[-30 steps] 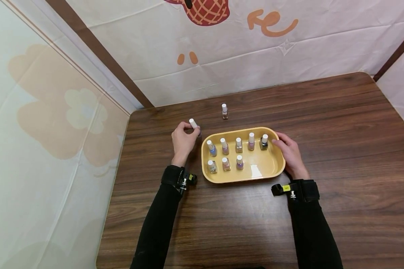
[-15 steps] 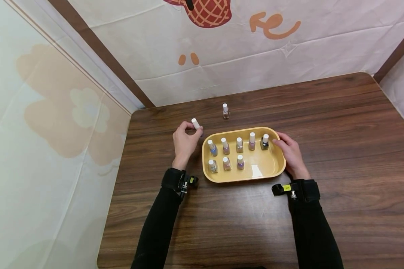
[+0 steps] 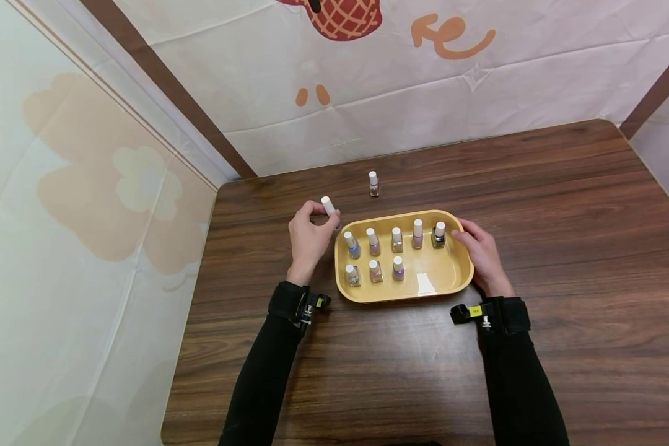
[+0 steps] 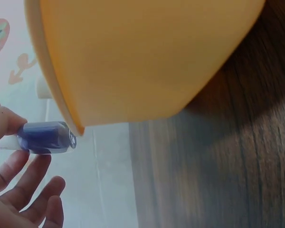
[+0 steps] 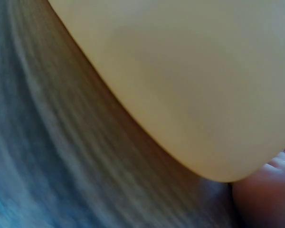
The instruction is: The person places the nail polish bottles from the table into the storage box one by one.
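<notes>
My left hand point(image 3: 308, 240) pinches a nail polish bottle point(image 4: 45, 137) between thumb and fingers. The bottle has a white cap and blue-purple polish, and it is raised just outside the left end of a yellow tray point(image 3: 443, 272). At the tray's right end my right hand point(image 3: 485, 257) grips the wall, its thumb over the rim. Inside the tray several white-capped bottles stand in two rows. The back row runs from a blue bottle point(image 3: 352, 246) to a black bottle point(image 3: 438, 236); the front row has three, with a purple bottle point(image 3: 398, 269) rightmost.
Behind the tray, another nail polish bottle point(image 3: 374, 184) stands on the brown wooden table point(image 3: 390, 371). A printed white cloth point(image 3: 368, 118) hangs along the back edge, and a pale panel point(image 3: 100, 248) borders the left side.
My left hand has moved slightly right, bringing the pinched nail polish bottle closer to the tray's left end. My right hand and the tray stay in place.
</notes>
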Demonstrator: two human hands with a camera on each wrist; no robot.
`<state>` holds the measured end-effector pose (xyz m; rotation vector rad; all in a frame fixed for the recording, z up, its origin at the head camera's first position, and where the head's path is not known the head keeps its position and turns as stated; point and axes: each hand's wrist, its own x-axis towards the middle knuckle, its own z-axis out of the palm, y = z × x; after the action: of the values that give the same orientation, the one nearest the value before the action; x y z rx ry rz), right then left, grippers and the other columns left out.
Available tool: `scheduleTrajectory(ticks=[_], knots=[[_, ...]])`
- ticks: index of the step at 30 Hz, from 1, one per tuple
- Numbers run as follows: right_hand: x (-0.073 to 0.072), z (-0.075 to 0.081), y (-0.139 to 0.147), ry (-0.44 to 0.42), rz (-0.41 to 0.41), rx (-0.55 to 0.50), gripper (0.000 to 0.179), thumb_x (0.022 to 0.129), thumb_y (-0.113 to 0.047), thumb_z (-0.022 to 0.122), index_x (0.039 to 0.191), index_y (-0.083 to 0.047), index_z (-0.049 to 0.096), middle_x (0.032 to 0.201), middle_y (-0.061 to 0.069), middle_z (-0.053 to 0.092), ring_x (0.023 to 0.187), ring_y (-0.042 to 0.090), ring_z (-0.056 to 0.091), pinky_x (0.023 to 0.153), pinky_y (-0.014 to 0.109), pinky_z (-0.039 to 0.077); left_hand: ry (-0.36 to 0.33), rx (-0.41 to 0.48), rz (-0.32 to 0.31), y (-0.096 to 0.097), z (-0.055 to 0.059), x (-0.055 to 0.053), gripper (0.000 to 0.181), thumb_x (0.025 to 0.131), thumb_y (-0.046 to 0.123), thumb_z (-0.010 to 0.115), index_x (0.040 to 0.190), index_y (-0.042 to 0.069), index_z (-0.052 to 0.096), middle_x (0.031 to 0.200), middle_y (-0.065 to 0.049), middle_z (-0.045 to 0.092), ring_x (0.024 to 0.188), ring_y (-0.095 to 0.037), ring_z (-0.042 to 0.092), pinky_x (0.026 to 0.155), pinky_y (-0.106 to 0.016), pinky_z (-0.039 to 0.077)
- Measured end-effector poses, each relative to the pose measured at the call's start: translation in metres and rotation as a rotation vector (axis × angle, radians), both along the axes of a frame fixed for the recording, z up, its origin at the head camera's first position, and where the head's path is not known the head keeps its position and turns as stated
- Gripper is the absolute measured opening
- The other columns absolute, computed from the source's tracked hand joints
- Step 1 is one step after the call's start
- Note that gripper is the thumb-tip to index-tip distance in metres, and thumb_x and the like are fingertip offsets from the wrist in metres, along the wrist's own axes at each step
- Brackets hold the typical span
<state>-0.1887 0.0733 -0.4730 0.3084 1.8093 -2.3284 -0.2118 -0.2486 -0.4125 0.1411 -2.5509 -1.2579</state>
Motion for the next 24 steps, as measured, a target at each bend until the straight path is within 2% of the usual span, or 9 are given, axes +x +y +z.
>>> scheduleTrajectory(ticks=[5,13,18,24], knots=[[0.000,0.000,0.000,0.003,0.002,-0.001,0.029,0.094,-0.017,0.061,0.122,-0.011,0.061,0.110,-0.008,0.059,0.095,0.003,0.062,0.081,0.015,0.053,0.005,0.004,-0.022,0.004,0.006,0.004,0.024,0.084,0.030,0.072,0.090,0.008,0.063,0.095,-0.008,0.067,0.084,-0.034,0.061,0.066,-0.027,0.041],[0.000,-0.001,0.000,0.011,0.002,-0.019,0.024,0.094,-0.016,0.061,0.119,-0.013,0.062,0.109,-0.007,0.060,0.094,0.003,0.062,0.080,0.015,0.053,0.009,-0.018,-0.048,0.011,0.014,0.011,0.024,0.084,0.030,0.072,0.092,0.009,0.064,0.096,-0.008,0.068,0.091,-0.024,0.061,0.077,-0.031,0.047],[0.000,-0.001,0.000,0.008,-0.002,-0.012,0.024,0.095,-0.015,0.060,0.118,-0.014,0.062,0.109,-0.007,0.060,0.095,0.004,0.062,0.081,0.015,0.053,0.012,-0.011,-0.063,0.014,0.015,0.014,0.024,0.084,0.031,0.071,0.092,0.009,0.064,0.098,-0.009,0.068,0.097,-0.030,0.061,0.082,-0.040,0.049],[0.001,0.002,-0.001,0.009,0.002,0.002,0.030,0.095,-0.016,0.060,0.124,-0.009,0.061,0.108,-0.009,0.060,0.095,0.003,0.062,0.082,0.015,0.053,0.006,-0.010,-0.073,0.017,0.017,0.017,0.024,0.084,0.030,0.072,0.093,0.008,0.064,0.098,-0.010,0.068,0.098,-0.035,0.060,0.083,-0.043,0.049]])
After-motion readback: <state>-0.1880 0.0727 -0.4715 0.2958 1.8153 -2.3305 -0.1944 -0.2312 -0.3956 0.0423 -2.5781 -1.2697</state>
